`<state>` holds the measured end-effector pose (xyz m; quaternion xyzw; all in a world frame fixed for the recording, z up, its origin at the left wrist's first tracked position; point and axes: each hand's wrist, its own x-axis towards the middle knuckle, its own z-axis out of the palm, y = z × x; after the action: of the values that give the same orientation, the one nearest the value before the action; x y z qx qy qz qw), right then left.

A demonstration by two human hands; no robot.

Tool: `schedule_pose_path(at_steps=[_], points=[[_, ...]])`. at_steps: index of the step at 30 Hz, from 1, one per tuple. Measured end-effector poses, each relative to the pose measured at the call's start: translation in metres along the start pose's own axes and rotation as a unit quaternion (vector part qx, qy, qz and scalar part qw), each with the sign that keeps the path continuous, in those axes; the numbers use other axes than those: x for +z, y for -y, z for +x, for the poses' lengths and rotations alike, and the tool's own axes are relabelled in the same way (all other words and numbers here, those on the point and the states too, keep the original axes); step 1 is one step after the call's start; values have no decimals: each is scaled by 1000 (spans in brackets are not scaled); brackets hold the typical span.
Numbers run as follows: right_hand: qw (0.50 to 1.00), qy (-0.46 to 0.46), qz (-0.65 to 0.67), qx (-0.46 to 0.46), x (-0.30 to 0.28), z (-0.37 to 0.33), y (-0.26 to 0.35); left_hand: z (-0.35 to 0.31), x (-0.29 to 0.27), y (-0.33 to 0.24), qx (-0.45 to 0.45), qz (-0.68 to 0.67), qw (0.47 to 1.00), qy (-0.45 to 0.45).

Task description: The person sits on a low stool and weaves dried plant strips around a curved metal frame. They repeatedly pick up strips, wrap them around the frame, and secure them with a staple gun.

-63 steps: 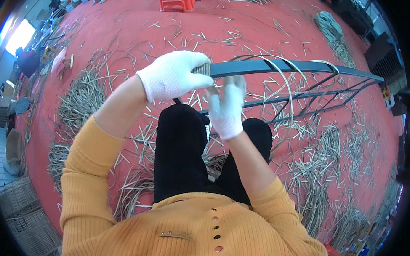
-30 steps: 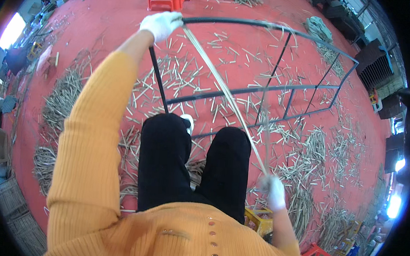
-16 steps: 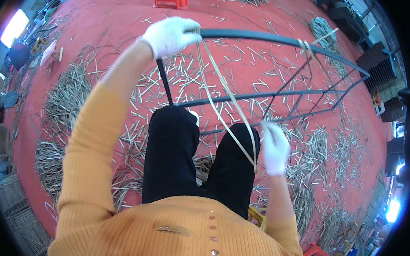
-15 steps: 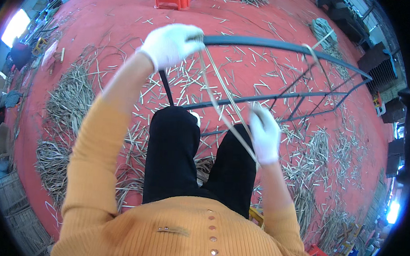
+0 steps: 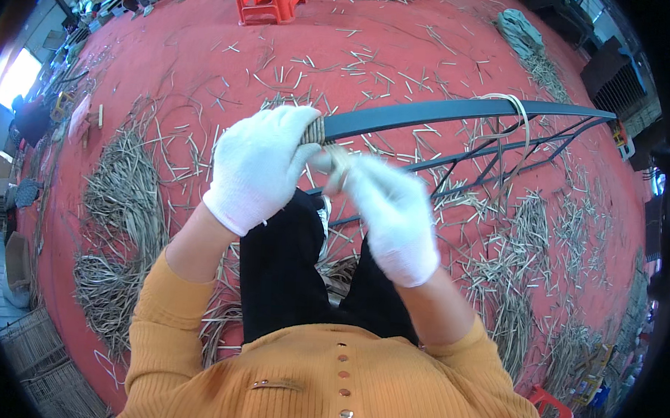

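Right hand [image 5: 394, 215] back up beside left hand [image 5: 261, 165], pinch too blurred to tell — left gripping coiled wrap [image 5: 314, 131] on frame [image 5: 421, 116], so work's back there.

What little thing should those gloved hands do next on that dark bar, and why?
Probably the right hand should pull the pale strand snug: it seems to pinch that strand just below the dark bar, while the left hand clasps the bar at the wrapped turns, and the stretch just beyond them is bare.
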<state>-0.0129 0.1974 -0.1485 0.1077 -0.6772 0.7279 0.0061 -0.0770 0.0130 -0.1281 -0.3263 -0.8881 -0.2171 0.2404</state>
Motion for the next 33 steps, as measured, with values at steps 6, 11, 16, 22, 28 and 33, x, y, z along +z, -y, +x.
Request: schedule_pose_path(at_steps=[6,11,16,22,28,33], points=[[992,72,-102,-1,-20,127,38,-9,16,-14,48,170,984,-34],[796,-219,-381,-417,-14,67,7,13,8,-11,-23,46,997,51],[896,-260,-268,-240,12,42,-73,43,-4,9,-106,-113,945,288],[908,-158,-204,-331,-18,102,-113,19,7,-2,-45,31,990,130],[948,-119,-113,-272,-17,84,-108,13,15,-13,-7,92,995,35],[972,-73,-159,-154,-6,41,-77,9,13,-7,11,44,998,39]])
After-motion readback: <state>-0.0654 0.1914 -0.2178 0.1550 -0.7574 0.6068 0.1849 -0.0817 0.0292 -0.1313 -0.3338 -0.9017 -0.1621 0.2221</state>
